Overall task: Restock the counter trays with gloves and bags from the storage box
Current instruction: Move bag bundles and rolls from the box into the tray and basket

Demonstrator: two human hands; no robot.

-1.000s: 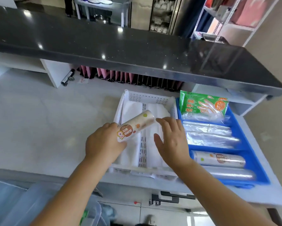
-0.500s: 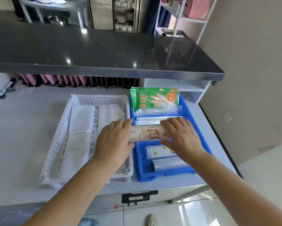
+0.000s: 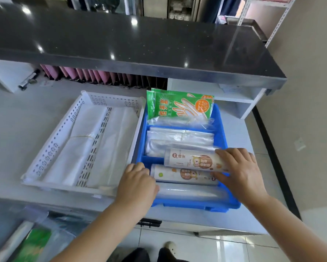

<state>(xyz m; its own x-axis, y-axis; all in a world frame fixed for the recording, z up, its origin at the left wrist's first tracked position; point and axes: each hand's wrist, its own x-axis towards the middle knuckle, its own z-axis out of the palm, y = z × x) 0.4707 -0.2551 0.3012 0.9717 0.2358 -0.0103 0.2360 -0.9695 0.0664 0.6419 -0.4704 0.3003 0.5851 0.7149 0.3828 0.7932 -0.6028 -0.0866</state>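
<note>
The white tray [image 3: 109,100], left of centre, no longer has the bag roll [image 3: 189,160] above it. The roll now lies across the near compartment of the blue tray [image 3: 196,205] at centre right, on top of a second roll [image 3: 181,174], so this item looks nearly stocked. The right hand [image 3: 242,171] curls round its right end. The left hand [image 3: 138,184] has let it go and sits curled at the second roll's left end; I cannot tell whether it grips anything.

A glossy black countertop [image 3: 140,40] runs in front of me; beneath it stands a row of pink folders [image 3: 94,75], a dark marker [image 3: 29,80] lying left of them. A white outlet [image 3: 299,144] sits on the wall [image 3: 310,91].
</note>
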